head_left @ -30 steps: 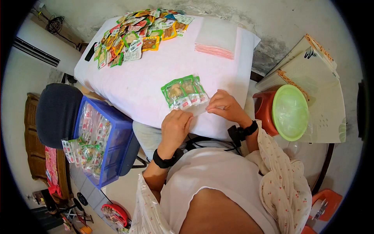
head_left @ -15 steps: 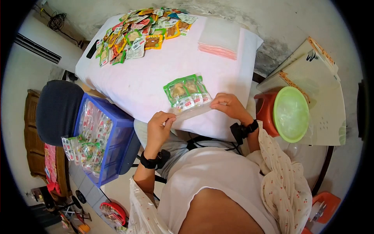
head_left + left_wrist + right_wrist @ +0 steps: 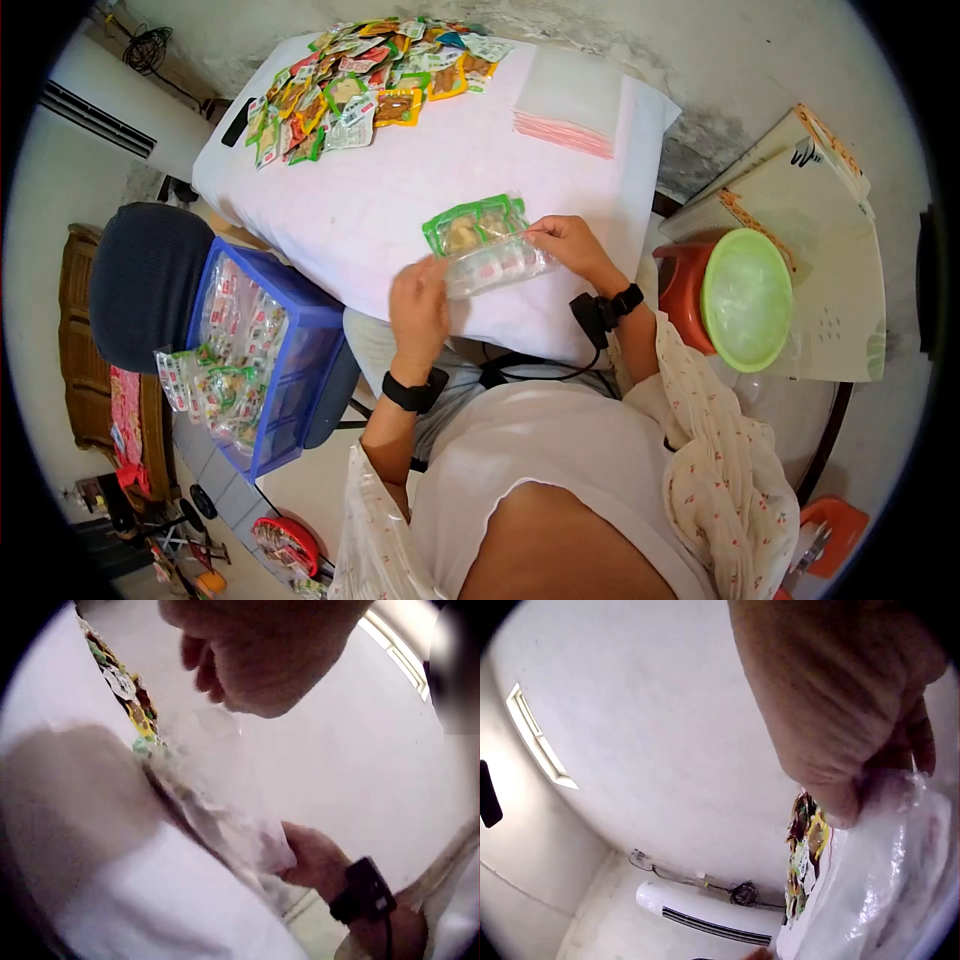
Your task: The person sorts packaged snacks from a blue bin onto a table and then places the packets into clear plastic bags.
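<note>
A clear plastic bag (image 3: pixel 500 268) lies near the table's front edge, several green-edged food packets (image 3: pixel 470 225) showing inside it. Its loose end is turned back over the packets' lower half. My right hand (image 3: pixel 572 248) pinches the right end of this fold between thumb and fingertips; in the right wrist view the clear film (image 3: pixel 870 877) runs from under the fingers. At the left end, my left hand (image 3: pixel 420 308), a little blurred, holds the fold with bent fingers. The left wrist view shows the bag (image 3: pixel 225 802) stretching between both hands, its contents blurred.
A heap of colourful food packets (image 3: pixel 370 85) covers the table's far left. Flat clear bags with pink edges (image 3: pixel 565 100) are stacked at the far right. Left of the table stands a blue crate (image 3: pixel 300 375) of filled bags. A green basin (image 3: pixel 748 300) stands to the right.
The bag's loose end, earlier stretched toward the body, now lies folded up over the packets. Both hands have moved up and away from the body with it; the left first drew back.
</note>
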A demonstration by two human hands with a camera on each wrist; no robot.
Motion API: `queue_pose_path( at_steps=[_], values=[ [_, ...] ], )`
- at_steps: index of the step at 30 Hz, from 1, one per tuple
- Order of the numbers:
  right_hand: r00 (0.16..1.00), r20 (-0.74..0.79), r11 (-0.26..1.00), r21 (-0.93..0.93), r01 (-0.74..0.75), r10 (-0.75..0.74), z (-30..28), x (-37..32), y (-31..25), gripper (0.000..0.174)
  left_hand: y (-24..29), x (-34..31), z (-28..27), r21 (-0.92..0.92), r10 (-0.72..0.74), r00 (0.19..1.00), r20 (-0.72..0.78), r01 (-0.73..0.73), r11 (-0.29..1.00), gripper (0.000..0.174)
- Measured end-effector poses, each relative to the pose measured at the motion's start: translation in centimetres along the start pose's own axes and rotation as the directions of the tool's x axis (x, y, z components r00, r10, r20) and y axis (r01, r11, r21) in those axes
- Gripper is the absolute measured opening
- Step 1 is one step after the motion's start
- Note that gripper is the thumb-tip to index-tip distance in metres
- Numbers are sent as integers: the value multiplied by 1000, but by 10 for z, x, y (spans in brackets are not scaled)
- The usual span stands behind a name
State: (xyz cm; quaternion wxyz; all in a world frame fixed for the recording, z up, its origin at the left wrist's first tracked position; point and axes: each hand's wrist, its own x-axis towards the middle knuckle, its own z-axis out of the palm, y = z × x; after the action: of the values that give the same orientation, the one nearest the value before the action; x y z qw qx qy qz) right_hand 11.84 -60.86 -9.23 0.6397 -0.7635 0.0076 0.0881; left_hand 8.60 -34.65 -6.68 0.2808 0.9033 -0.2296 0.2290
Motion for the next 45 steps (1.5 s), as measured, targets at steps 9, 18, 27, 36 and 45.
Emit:
queue_pose_path(
  at_steps=[9,18,27,36,45],
  values=[
    [1000,-11,996,-89,-12,11,3,19,1,25,8,0,37,201,195,944,267,-252,946,48],
    [794,335,363,-753,549,-507,13,-19,-21,84,-21,6,43,61,351,934,60,-355,933,39],
    [642,432,303,-625,719,-633,25,38,-52,63,-29,50,10,-55,160,987,5,-159,986,26],
    [717,578,690,-333,643,-389,81,48,-94,23,-54,17,-71,-246,-99,977,188,144,959,34],
    [854,479,921,-205,332,-201,149,87,-177,23,-217,-94,-288,608,-286,889,-357,454,651,63]
  ],
)
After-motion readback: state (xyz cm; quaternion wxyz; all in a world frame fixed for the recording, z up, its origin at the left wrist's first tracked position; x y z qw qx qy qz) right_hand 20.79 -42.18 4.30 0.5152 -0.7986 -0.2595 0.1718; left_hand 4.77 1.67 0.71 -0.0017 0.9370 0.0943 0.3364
